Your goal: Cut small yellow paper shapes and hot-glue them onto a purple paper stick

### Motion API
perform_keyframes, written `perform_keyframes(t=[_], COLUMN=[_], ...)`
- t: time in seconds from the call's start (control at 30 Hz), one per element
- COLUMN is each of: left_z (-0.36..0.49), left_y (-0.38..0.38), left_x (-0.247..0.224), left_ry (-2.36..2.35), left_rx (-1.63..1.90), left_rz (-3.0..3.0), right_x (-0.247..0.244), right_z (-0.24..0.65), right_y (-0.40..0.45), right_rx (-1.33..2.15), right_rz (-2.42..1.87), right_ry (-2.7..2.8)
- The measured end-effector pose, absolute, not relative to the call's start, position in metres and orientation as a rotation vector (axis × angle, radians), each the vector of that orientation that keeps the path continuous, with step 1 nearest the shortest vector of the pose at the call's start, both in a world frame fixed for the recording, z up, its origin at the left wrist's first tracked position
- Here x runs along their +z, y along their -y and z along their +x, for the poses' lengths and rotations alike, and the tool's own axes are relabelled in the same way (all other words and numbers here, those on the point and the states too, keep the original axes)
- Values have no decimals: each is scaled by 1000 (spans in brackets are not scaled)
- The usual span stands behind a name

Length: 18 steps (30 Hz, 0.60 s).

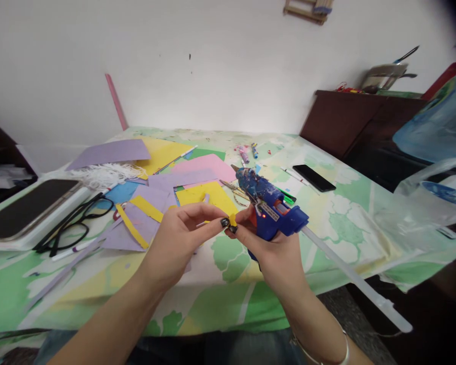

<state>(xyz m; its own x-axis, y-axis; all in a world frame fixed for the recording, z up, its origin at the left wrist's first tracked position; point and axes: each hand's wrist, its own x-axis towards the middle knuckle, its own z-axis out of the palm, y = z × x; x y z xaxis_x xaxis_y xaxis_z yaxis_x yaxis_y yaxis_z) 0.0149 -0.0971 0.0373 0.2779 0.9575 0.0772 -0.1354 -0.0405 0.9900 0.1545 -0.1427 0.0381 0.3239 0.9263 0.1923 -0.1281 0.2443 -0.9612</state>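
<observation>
Between the fingertips of my left hand (180, 238) is a small yellow paper piece (233, 220); the thumb and index finger are pinched on it. My right hand (279, 258) is wrapped round the handle of a blue hot glue gun (269, 203), and its thumb tip also touches the yellow piece. The gun's nozzle points up and to the left, away from the paper. A red light glows on its side. From its back end a long white glue stick (359, 276) sticks out to the lower right.
Purple, pink and yellow paper sheets (197, 170) lie across the cloth-covered table, with scissors (237, 191) beyond my hands. Left are black glasses (74, 223), white string (104, 175) and a tablet-like device (26, 208). A black phone (313, 177) and plastic bag (414, 203) are right.
</observation>
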Motion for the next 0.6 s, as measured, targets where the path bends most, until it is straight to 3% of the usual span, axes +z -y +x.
perform_keyframes(t=[0.6], left_z=[12], left_y=[93], left_x=[37], left_ry=[-759], left_rx=[957], left_rz=[839], right_x=[31], right_z=[174], right_y=[157], right_rx=[1029], right_rz=[-873], right_ry=[1069])
